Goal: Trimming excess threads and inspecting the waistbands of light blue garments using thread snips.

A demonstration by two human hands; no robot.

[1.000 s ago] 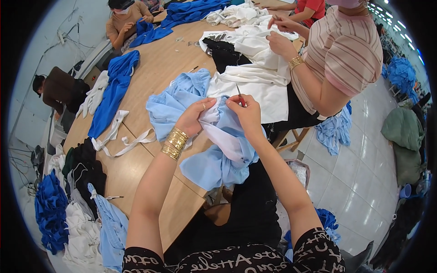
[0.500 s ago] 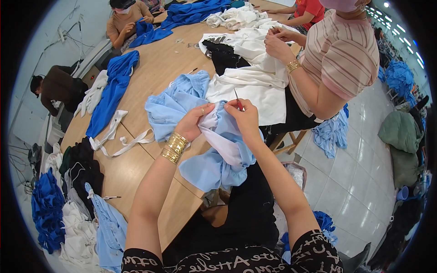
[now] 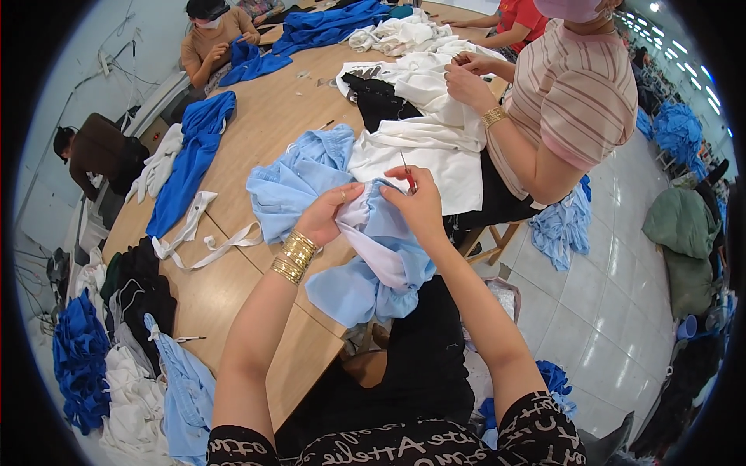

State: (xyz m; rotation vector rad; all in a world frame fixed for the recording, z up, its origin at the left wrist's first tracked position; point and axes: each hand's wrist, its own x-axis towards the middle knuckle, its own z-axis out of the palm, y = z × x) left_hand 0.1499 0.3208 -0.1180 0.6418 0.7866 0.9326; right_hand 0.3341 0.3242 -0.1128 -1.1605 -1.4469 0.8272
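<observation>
Left forearm and right forearm bare, angled up and inward from lower edge. Left grip closed, thumb on top, pointing right. Right grip near it, thumb and index pinched, other fingers curled; left fingers mostly hidden, bend hard to tell.

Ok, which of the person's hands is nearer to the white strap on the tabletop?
Left. The left hand is right of the white strap, apart from it, holding the light blue garment; the right hand is farther right, beyond the left.
</observation>
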